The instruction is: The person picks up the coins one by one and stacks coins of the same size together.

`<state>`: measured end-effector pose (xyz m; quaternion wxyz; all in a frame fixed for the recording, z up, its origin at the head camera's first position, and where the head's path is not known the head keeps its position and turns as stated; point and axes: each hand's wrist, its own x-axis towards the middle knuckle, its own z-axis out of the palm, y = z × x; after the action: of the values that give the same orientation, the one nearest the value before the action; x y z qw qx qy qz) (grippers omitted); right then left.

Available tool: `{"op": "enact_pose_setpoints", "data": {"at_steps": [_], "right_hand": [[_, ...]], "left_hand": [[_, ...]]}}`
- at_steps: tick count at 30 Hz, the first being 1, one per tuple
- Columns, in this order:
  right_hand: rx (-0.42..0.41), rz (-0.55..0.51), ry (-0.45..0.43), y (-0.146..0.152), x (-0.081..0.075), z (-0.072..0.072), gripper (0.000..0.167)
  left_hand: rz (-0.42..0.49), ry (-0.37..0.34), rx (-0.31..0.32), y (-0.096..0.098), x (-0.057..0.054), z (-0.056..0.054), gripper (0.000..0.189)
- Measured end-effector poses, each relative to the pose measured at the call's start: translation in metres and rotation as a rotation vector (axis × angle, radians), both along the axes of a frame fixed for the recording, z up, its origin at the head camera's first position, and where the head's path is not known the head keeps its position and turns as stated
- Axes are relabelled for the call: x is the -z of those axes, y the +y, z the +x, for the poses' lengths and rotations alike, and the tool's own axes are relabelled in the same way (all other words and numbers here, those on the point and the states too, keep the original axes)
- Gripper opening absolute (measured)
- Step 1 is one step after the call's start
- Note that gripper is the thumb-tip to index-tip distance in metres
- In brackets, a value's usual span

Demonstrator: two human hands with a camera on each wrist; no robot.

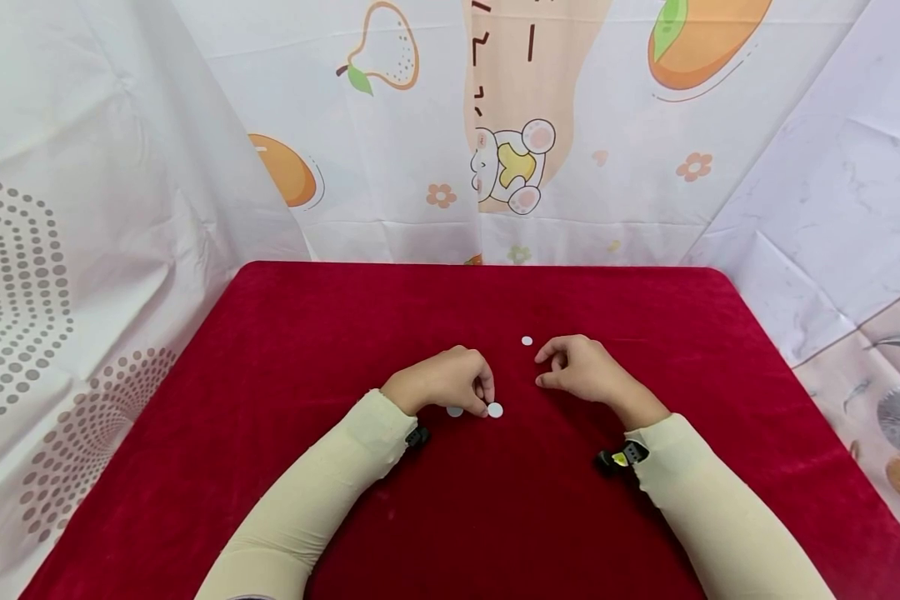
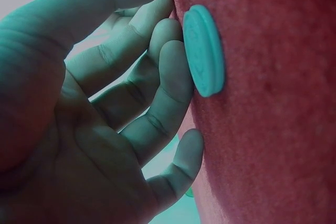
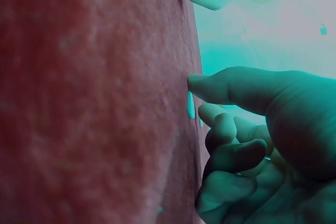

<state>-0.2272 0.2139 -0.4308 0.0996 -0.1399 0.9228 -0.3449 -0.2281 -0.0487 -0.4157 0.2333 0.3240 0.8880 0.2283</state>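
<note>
My left hand (image 1: 450,379) pinches the left edge of a round white disc (image 1: 495,410) low over the red cloth. Under the same palm a second white disc (image 1: 455,411) lies partly covered; in the left wrist view this disc (image 2: 203,51) shows a stepped rim and faint relief marks. A smaller-looking white disc (image 1: 527,341) lies farther back, just left of my right hand (image 1: 581,367). That hand hovers with thumb and index finger apart and holds nothing. In the right wrist view its thumb (image 3: 226,85) reaches close to the cloth, where a thin disc edge (image 3: 191,106) shows.
Red velvet cloth (image 1: 360,317) covers the table. Printed curtains (image 1: 390,183) hang behind its far edge, and more white sheeting (image 1: 120,208) hangs along the sides. Each wrist carries a small black camera (image 1: 417,437) below the pale sleeve.
</note>
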Motion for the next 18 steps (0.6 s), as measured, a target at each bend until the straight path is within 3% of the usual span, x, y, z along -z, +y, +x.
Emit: {"op": "enact_pose_setpoints", "data": {"at_steps": [18], "right_hand": [[-0.047,0.000,-0.069,0.013,-0.004,-0.003,0.021]], "left_hand": [[0.014,-0.006,-0.001,-0.001,0.001,-0.001,0.014]]}}
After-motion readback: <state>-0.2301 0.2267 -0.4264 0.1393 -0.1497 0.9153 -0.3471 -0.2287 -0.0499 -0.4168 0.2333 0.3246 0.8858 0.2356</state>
